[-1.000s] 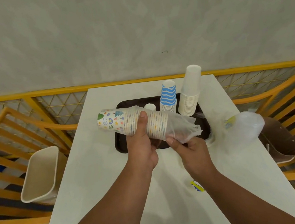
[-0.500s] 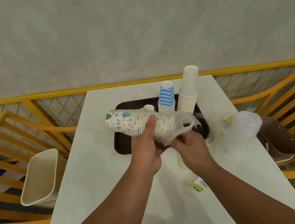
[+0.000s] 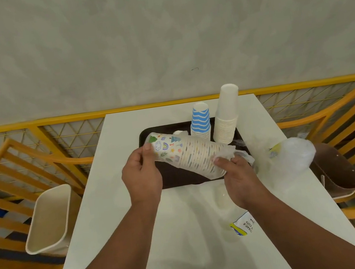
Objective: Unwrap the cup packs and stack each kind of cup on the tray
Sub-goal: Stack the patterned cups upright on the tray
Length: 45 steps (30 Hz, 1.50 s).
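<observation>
White table (image 3: pixel 119 211) | left hand (image 3: pixel 143 180) pinches cups (image 3: pixel 188 153) at closed end | right hand (image 3: pixel 239 175) grips wrap (image 3: pixel 223 157) | advice: pull wrap straight off, steady stack over tray (image 3: pixel 178 179)

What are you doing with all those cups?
A person is unwrapping a pack of patterned cups, held sideways above a dark tray. The left hand grips the closed end, and the right hand pinches the clear plastic wrap at the open end. A stack of blue striped cups and a taller stack of white cups already stand on the tray. Empty wrappers lie on the white table.
</observation>
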Available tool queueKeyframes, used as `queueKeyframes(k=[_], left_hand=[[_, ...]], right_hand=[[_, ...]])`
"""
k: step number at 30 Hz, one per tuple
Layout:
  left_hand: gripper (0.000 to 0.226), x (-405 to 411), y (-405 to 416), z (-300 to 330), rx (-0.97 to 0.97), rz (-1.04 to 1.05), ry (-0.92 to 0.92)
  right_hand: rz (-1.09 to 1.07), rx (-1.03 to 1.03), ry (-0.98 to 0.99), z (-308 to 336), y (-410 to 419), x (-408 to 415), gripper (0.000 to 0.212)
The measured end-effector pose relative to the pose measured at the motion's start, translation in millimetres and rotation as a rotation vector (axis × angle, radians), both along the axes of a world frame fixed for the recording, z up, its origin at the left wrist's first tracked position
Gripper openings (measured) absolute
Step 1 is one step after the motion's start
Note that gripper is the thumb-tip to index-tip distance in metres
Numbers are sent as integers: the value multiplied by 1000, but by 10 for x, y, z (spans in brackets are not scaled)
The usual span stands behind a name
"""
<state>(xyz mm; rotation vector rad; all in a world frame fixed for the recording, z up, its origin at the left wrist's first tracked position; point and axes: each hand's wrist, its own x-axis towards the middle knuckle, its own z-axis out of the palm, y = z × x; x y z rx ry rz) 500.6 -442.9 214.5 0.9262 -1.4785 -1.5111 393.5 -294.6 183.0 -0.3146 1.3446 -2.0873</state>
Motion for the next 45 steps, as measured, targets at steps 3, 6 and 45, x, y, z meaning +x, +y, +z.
queueKeyframes(k=[3,6,45], left_hand=[[19,-3,-69,8,-42,21,-72],[23,-37,-114,-19,-137,88,-207],[51,229,-106,-76,89,-298,64]], right_hand=[[-17,-20,-76,-36,21,-9,73],[-33,-3,-118,-76,50,29,55],[-6,-96,-243,-220,73,202,50]])
